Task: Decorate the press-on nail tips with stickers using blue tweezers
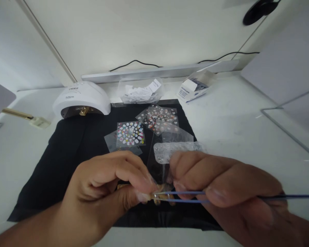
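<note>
Tweezers [185,196] lie w/ long axis running sideways, pinched in right hand [229,192] fingers, tips touching small sticker [161,192] pinched by left hand [110,185] fingers.

Blue tweezers [185,196], black mat [67,151] (multicoloured dotted sticker sheet [130,133]), white lamp [81,97]

Sticker sheets [130,133] crowd mid-mat — right tabletop [234,123] seemingly open.
</note>
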`<state>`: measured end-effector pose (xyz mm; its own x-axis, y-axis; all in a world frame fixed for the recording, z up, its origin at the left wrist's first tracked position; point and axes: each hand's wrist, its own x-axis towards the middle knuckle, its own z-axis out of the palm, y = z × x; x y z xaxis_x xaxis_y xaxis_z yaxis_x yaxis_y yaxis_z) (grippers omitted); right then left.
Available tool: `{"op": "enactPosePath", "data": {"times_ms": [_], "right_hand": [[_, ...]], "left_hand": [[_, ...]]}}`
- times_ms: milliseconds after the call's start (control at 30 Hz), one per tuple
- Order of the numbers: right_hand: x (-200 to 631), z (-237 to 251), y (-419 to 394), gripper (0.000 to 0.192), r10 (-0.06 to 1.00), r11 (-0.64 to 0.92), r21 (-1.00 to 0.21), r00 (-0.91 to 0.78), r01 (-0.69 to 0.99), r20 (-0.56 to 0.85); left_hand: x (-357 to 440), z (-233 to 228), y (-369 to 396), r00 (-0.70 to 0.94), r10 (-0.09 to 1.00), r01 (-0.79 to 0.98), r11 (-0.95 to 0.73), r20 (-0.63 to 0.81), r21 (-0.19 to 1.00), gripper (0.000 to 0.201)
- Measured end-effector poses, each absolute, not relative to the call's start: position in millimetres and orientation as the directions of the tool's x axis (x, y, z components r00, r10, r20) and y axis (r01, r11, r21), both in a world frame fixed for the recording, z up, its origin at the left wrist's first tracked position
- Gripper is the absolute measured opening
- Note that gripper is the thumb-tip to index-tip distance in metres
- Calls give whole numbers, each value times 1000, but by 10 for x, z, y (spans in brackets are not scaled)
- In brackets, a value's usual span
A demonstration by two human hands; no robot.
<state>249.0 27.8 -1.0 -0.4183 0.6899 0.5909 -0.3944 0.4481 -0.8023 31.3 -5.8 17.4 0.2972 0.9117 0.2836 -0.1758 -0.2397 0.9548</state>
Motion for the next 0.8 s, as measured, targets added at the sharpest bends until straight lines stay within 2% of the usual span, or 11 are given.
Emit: {"op": "enactPosePath", "data": {"times_ms": [400, 600, 800], "right_hand": [[2498, -39, 254, 29, 709, 452, -810, -401, -374, 581], [2404, -24, 272, 28, 727, 408, -776, -342, -481, 595], [2414, -3, 270, 24, 744, 377, -806, -369, -456, 557]], "left_hand": [[326, 196, -34, 282, 921, -141, -239, 270, 961, 21], [327, 204, -41, 279, 929, -147, -209, 243, 967, 22], [315, 181, -57, 272, 933, -143, -204, 236, 969, 21]]}}
